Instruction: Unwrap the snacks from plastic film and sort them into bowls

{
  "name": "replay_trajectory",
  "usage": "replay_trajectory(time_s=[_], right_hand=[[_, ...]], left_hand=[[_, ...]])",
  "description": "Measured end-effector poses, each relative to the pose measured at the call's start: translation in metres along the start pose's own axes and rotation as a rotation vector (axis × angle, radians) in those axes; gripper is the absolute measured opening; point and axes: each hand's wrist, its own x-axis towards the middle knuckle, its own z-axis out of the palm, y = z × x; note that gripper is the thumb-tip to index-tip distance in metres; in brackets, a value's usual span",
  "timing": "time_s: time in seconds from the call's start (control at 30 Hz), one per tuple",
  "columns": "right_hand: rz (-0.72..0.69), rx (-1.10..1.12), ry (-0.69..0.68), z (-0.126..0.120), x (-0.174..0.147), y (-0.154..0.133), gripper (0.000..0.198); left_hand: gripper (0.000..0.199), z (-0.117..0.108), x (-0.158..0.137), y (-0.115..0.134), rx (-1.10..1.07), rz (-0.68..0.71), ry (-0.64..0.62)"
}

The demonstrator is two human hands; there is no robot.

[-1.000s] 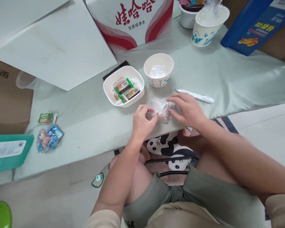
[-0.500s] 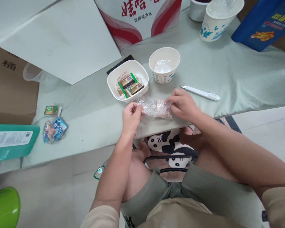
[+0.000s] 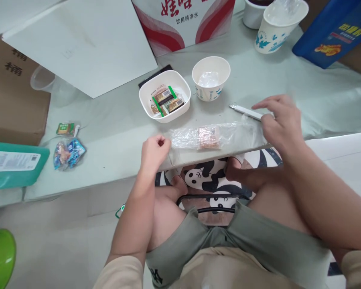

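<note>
Handling of a clear wrapper (image 3: 186,138) on a cloth-covered counter (image 3: 114,136). The wrapper lay stretched out between the two hands, with a pinkish packet (image 3: 209,137) within or beneath its middle. The left hand (image 3: 154,151) had thumb and finger pinched together, apparently on the wrapper's near end; the right hand (image 3: 279,122) had its index finger extended well apart from the thumb, beside the wrapper's other end. A white bowl (image 3: 168,117) stood beyond the left hand and slightly to its right, a paper cup (image 3: 210,94) beyond the wrapper between the hands, and a slim white tool (image 3: 245,111) just at the right hand's fingers.

For the apparent smoothing of the film, a firm left pinch and a light, level pull were judged best, the packet being kept flat and the right fingers clear of the tool's tip.

The far end of the tool was hidden by the right hand, which was slightly blurred; whether it touched the tool or the wrapper could not be told. Glare obscured the film's edges, and the packet's print was illegible.
</note>
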Motion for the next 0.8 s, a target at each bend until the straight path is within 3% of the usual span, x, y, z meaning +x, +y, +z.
replay_trajectory(time_s=[0.07,0.13,0.2,0.3,0.37,0.5,0.63,0.7,0.8], right_hand=[[-0.051,0.096,0.007,-0.005,-0.003,-0.020,0.037],[-0.183,0.144,-0.107,-0.004,-0.007,-0.037,0.046],[-0.277,0.125,-0.269,-0.001,-0.011,-0.045,0.048],[-0.298,0.101,-0.453,0.001,-0.015,-0.038,0.020],[-0.246,0.106,-0.455,-0.004,-0.016,-0.027,0.014],[-0.101,0.138,-0.327,-0.019,-0.016,-0.015,0.011],[-0.168,0.210,-0.288,-0.029,-0.016,-0.021,0.011],[-0.251,0.275,-0.384,-0.032,-0.018,-0.025,0.011],[-0.335,0.373,-0.660,-0.033,-0.023,-0.027,0.017]], left_hand=[[0.011,0.002,0.000,0.004,-0.029,0.128,0.102],[0.019,0.010,0.003,0.008,-0.058,0.294,0.148],[0.031,0.020,0.008,0.013,-0.039,0.406,0.109],[0.014,0.032,0.014,0.019,0.008,0.411,-0.011],[0.008,0.034,0.016,0.023,-0.035,0.400,-0.026],[0.013,0.025,0.013,0.028,-0.258,0.452,0.078],[0.011,0.010,0.004,0.023,-0.412,0.572,0.107],[0.011,0.001,-0.004,0.018,-0.440,0.640,0.067],[0.012,-0.013,-0.017,0.009,-0.337,0.678,-0.097]])
